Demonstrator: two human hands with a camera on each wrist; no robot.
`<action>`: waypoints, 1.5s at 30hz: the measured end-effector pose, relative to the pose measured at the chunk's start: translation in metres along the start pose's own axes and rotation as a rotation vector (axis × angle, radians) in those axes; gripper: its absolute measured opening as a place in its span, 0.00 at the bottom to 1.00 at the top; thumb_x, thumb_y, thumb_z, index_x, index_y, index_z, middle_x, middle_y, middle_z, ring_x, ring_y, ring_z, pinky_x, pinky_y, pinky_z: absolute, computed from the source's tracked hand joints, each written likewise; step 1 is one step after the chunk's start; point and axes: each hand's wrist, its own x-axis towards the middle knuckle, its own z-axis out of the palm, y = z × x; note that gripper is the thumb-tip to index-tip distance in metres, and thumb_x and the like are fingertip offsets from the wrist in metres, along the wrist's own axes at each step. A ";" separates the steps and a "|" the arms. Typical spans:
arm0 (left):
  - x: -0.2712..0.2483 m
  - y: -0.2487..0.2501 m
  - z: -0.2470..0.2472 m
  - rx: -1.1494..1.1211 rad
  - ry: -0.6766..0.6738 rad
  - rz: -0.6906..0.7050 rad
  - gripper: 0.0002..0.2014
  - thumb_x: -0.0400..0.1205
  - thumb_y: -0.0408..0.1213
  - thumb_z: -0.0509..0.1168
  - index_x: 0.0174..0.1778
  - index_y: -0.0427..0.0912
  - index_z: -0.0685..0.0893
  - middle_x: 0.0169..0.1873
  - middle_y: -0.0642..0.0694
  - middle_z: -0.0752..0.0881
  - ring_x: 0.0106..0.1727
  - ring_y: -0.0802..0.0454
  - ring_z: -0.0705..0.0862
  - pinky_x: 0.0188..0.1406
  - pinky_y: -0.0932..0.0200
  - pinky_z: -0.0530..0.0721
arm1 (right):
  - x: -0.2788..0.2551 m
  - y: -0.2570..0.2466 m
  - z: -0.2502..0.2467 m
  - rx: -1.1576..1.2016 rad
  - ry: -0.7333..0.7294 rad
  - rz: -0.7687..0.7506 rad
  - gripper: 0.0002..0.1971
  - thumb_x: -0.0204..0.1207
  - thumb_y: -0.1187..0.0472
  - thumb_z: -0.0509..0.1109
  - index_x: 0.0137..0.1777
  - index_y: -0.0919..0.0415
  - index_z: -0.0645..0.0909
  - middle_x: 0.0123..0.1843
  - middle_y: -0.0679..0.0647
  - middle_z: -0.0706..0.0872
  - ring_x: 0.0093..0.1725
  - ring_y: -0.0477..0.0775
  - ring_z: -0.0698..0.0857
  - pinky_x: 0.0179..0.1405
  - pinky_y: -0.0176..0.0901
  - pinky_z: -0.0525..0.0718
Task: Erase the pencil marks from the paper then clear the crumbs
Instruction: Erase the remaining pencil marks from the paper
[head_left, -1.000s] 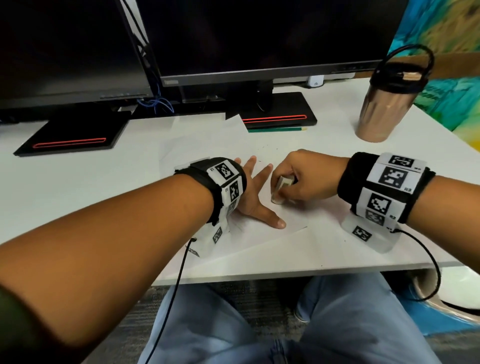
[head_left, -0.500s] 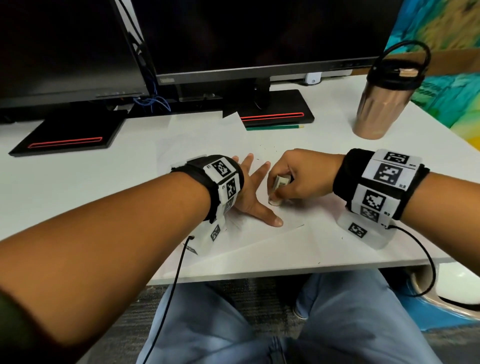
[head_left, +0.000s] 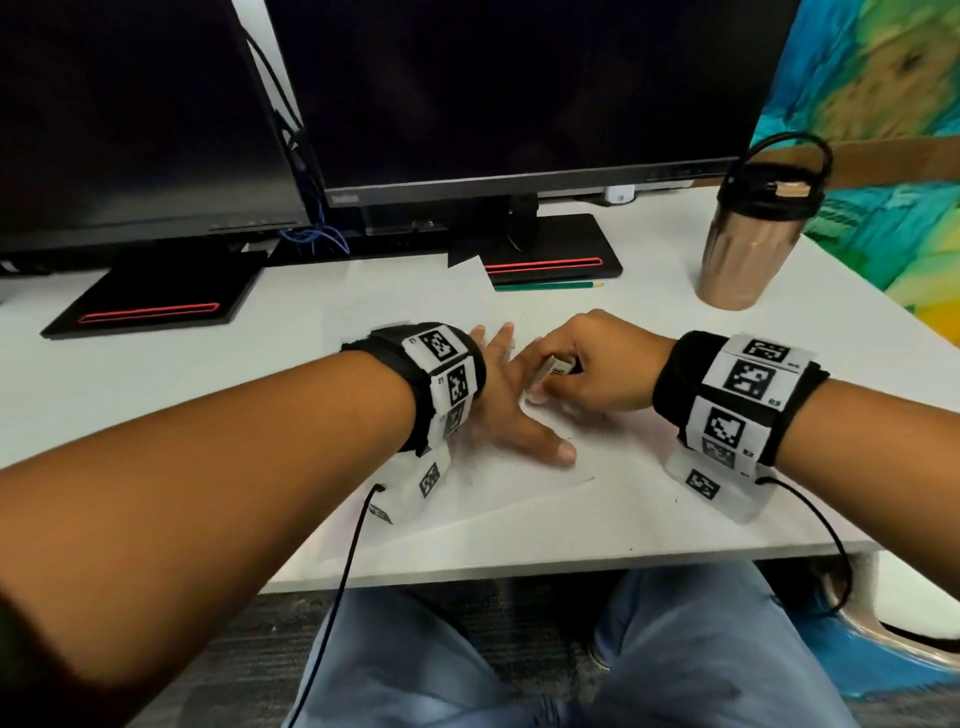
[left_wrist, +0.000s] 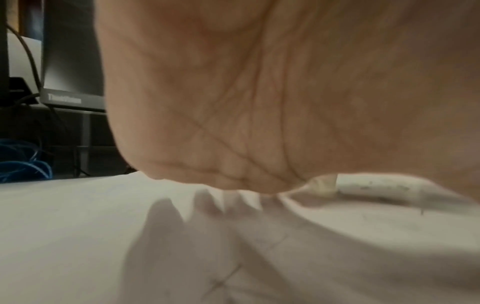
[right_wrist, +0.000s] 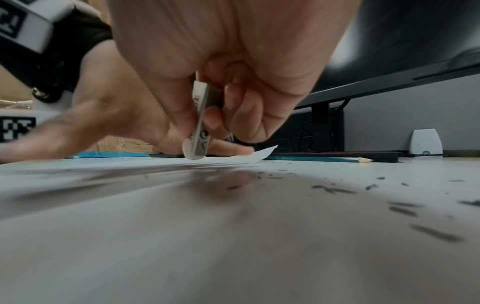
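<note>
Lighting even and bright from overhead. Wrist views blurred at close range; soft shadows on the paper (left_wrist: 78, 236). Wide-angle distortion at edges

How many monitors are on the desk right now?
2. One monitor stands at the back left of the desk, the other monitor at the back centre, behind the hands. Both screens are dark. Any others would be outside the frame.

An office desk. Two dark monitors (head_left: 493, 88) stand on a white desk (head_left: 156, 374). A travel mug (head_left: 753, 244) sits nearby.
</note>
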 end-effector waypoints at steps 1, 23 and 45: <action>0.000 0.002 0.001 0.004 0.004 0.002 0.64 0.65 0.84 0.59 0.82 0.58 0.24 0.84 0.43 0.28 0.84 0.35 0.29 0.82 0.30 0.35 | 0.000 0.000 0.000 -0.016 -0.014 0.003 0.07 0.75 0.57 0.73 0.51 0.51 0.90 0.43 0.48 0.91 0.43 0.48 0.86 0.49 0.50 0.86; 0.000 0.009 0.012 0.089 -0.030 -0.020 0.64 0.65 0.83 0.60 0.81 0.58 0.24 0.84 0.42 0.26 0.85 0.35 0.32 0.81 0.30 0.41 | -0.002 -0.003 0.001 -0.017 -0.153 0.026 0.06 0.73 0.54 0.73 0.48 0.50 0.89 0.41 0.50 0.91 0.43 0.51 0.88 0.50 0.55 0.87; 0.002 0.007 0.012 0.093 -0.012 -0.013 0.66 0.62 0.84 0.59 0.83 0.59 0.25 0.84 0.43 0.26 0.86 0.35 0.33 0.81 0.29 0.42 | -0.012 -0.009 -0.005 0.018 -0.227 0.013 0.03 0.73 0.55 0.75 0.44 0.49 0.90 0.41 0.48 0.91 0.41 0.44 0.86 0.51 0.48 0.86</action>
